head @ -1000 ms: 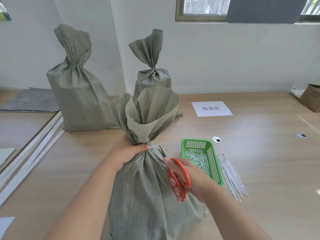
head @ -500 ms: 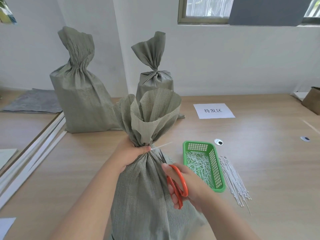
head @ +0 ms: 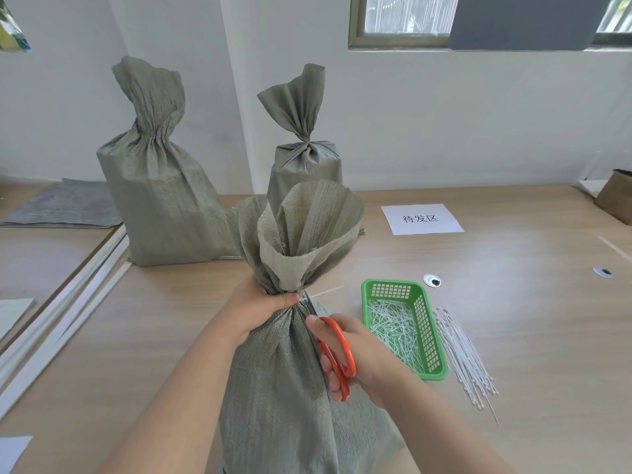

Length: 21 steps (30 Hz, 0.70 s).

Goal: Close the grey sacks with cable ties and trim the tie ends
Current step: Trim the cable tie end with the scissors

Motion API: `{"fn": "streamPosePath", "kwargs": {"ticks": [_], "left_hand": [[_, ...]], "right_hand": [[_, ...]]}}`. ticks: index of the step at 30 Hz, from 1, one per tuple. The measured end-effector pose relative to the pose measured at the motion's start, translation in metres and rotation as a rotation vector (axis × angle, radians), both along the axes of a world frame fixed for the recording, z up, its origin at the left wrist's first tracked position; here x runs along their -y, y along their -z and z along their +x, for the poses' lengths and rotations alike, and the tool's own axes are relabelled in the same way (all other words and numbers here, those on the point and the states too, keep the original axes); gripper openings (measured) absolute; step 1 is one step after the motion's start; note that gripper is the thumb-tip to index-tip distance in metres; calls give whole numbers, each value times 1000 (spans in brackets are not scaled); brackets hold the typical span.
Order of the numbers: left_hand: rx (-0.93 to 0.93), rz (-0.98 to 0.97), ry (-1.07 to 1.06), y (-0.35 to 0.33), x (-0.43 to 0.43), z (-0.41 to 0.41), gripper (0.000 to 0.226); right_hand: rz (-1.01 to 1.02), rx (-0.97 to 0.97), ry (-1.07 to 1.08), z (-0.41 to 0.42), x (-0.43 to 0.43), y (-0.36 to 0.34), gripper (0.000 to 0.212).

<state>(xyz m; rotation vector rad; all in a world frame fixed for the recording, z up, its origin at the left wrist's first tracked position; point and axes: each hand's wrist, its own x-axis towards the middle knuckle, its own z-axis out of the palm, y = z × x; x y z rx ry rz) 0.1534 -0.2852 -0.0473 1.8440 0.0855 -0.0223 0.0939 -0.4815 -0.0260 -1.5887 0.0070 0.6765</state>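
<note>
Wooden tabletop (head: 513, 336), centre front: grey sack (head: 280, 388), which we judge soft and bulky. We clamp its gathered neck in left grip (head: 260, 309); right grip (head: 362, 354) curled through orange scissors (head: 337, 354), blades at the thin tie end (head: 326, 291).

Grey-green woven sacks (head: 273, 388), orange-handled scissors (head: 337, 354), green lattice basket (head: 425, 323), white ties (head: 465, 357).

Bright, even daylight from window (head: 403, 15); soft shadows; wide-angle bending at edges.
</note>
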Motion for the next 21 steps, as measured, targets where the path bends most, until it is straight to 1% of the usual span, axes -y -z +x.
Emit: {"fn": "streamPosePath", "kwargs": {"ticks": [2, 11, 21], "left_hand": [[-5, -7, 1, 0, 0, 0, 54], [-19, 10, -7, 6, -2, 3, 51], [-11, 12, 19, 7, 1, 6, 55]], "right_hand": [[-6, 7, 8, -1, -1, 1, 48], [-48, 17, 61, -4, -4, 9, 43], [-18, -7, 92, -5, -2, 12, 45]]}}
